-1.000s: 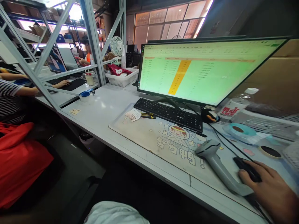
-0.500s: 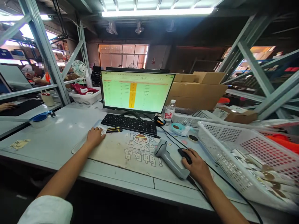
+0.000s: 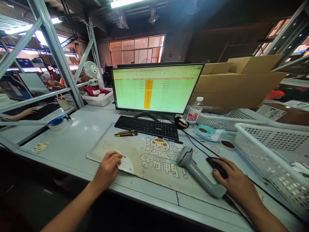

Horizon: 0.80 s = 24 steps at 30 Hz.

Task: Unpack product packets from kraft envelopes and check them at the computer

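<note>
My left hand (image 3: 107, 168) is at the front edge of the printed desk mat (image 3: 135, 149), its fingers closed on a white paper slip (image 3: 127, 165). Part of the slip is hidden under my fingers. My right hand (image 3: 238, 180) rests on a black computer mouse (image 3: 217, 168), fingers curved over it. Left of the mouse lies a grey barcode scanner (image 3: 201, 175) with its cable running to the front. Behind the mat stand a black keyboard (image 3: 149, 126) and a monitor (image 3: 156, 90) showing a table with an orange column. A yellow and black utility knife (image 3: 126, 133) lies before the keyboard.
A water bottle (image 3: 193, 111), a tape roll (image 3: 205, 131) and a penguin-like figure (image 3: 181, 122) stand right of the keyboard. White perforated baskets (image 3: 267, 154) and cardboard boxes (image 3: 236, 87) line the right side. Far left, another person's hand (image 3: 29, 111) is at a neighbouring desk.
My left hand has moved from beside the utility knife toward the mat's front edge, with the white slip in it. My right hand stays on the mouse. The view has shifted.
</note>
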Tool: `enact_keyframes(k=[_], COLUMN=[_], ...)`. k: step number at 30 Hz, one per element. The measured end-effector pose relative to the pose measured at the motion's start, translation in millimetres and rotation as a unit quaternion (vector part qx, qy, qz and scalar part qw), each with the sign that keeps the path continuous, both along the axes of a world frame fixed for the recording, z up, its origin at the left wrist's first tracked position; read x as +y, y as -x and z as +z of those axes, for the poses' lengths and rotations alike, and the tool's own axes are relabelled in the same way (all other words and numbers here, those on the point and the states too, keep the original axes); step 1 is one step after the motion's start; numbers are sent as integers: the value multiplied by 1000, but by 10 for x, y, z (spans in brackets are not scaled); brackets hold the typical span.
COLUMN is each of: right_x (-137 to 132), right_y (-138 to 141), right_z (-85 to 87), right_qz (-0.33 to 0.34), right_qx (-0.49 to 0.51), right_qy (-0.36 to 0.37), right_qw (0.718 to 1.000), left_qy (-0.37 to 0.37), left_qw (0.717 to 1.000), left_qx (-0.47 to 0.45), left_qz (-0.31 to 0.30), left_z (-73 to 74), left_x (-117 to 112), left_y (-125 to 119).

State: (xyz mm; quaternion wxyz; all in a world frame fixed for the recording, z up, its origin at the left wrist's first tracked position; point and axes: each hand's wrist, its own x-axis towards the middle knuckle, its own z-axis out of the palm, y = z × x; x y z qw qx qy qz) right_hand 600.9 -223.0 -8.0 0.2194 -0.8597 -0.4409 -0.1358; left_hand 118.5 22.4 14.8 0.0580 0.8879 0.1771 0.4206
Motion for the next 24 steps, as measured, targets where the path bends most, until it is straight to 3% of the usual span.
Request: enact_keyframes(k=[2,5,12,17,24], right_x=[2,1,6,17,5], right_y=[14,47,173,184,258], right_z=[17,42,60,55,76], right_qz=[-2,2,-3,-4,14], right_qx=[-4,-5,-16,-23,-41], right_qy=[1,3,-11,5,-11], right_qw=[1000,1000,1000,1000,999], left_qy=[24,61,83,108,87], left_qw=[997,986,981,973,972], left_qx=[52,135,170,195,211], left_qz=[-53,-82,-42,-54,-60], left_z=[-78,-99,87,11,-45], left_x=[-138,-201,-408,-584,-578], left_y=[-155,-294,-358,-472,-465])
